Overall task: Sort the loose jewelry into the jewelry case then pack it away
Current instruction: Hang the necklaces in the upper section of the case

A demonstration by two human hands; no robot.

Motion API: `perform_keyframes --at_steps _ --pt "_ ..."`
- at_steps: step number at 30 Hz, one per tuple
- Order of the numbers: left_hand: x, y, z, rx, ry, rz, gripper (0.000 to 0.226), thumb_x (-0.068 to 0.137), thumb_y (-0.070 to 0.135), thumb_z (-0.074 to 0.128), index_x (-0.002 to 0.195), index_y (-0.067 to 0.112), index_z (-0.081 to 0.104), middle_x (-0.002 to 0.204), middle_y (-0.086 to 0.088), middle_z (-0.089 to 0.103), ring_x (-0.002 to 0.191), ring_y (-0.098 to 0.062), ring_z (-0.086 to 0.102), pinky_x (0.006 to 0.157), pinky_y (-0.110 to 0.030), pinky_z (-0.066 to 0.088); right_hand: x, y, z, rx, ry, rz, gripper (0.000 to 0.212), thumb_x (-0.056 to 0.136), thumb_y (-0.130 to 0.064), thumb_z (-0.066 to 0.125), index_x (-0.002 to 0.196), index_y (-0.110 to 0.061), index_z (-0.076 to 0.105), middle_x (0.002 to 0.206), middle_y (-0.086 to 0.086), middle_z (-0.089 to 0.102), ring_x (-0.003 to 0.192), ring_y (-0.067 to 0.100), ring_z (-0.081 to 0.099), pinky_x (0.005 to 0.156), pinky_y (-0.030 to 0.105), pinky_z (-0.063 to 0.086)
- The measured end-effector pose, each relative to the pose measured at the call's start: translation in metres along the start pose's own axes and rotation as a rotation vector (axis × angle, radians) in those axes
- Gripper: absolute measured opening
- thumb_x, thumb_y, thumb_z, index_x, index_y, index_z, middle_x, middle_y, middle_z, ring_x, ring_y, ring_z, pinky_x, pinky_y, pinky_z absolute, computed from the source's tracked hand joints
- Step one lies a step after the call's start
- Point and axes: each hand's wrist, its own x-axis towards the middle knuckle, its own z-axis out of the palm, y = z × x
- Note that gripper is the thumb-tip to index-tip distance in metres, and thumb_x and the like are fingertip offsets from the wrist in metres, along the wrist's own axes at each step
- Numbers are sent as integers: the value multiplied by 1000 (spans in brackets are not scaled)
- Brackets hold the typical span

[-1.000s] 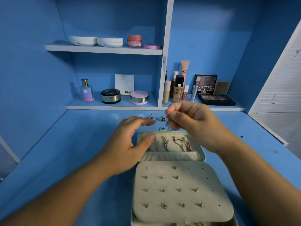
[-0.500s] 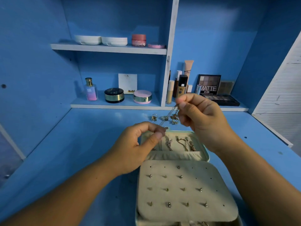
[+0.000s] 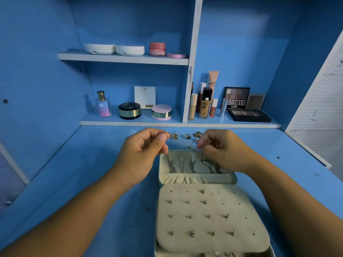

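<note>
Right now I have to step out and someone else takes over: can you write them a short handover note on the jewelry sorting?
Left hand: its fingers pinch one end of a thin chain, blurred here, above the case's far edge.
Right hand: pinches the other end.
Jewelry case: open on the blue table.
Done: necklaces hang in its far half; stud earrings sit on the cream panel.
Left: hang this chain, sort the loose rings lying behind the case, then close it and pack it away.
</note>
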Motion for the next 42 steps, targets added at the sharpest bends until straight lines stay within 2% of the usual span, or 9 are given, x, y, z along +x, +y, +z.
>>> perform_keyframes --at_steps 6,11,14,18,24,27,32,37,42 --pt "-4 -2 -3 216 -73 155 11 90 31 60 89 31 70 72 7 69 69 -7 63 70 -21 53 -1 -9 19 -96 -24 -135 32 84 -10 61 105 -34 61 98 -8 54 80 8 52 66 9 39" --pt "-6 2 -2 301 -83 268 12 89 31 59 90 38 68 79 10 69 70 -10 63 66 -18 51 -3 -14 32 -62 -78 -197 23 86 -25 66 106 -36 63 106 -13 56 94 1 53 75 14 45" --pt "-7 5 -1 319 -72 303 12 89 29 60 93 37 67 83 15 70 72 -11 64 65 -17 50 -2 -13 32 6 -83 -216 8 87 -27 67 94 -31 68 99 -7 62 88 7 60 74 23 50" --pt "-7 4 -2 307 -24 295 10 88 30 60 92 35 67 81 15 69 72 -11 63 64 -15 49 -1 -16 24 195 -60 -128 6 89 -25 64 83 -26 67 81 0 65 61 2 54 62 16 45" --pt "-5 -2 -1 283 34 186 10 85 35 60 87 31 69 78 15 68 68 -4 60 64 -17 48 -1 -19 7 359 -14 -109 21 84 -38 55 84 -19 65 85 5 66 78 13 56 74 27 46" --pt "-6 -8 -1 366 -54 151 8 87 35 62 89 32 69 89 15 68 86 -7 63 73 -13 46 -3 -24 8 381 -13 -135 25 83 -41 52 84 -19 63 81 -2 64 78 13 56 73 25 45" --pt "-10 -8 10 440 -178 115 15 88 33 68 103 35 67 103 23 61 109 3 53 85 -1 33 -6 -28 12 391 -27 -155 20 95 -30 50 81 -18 59 68 -11 58 70 24 44 68 43 36" --pt "-11 -7 18 472 -248 115 28 78 57 59 104 46 60 106 27 58 118 1 46 100 -23 40 -9 -37 12 444 -51 -238 17 88 -24 54 81 -9 57 58 -16 55 55 -1 50 59 12 41" --pt "-10 -5 23 368 -259 88 32 76 62 59 104 46 61 109 23 61 117 -4 52 100 -39 46 -8 -35 16 409 -65 -250 15 90 -31 60 82 -19 61 71 -12 62 74 12 58 76 31 49"
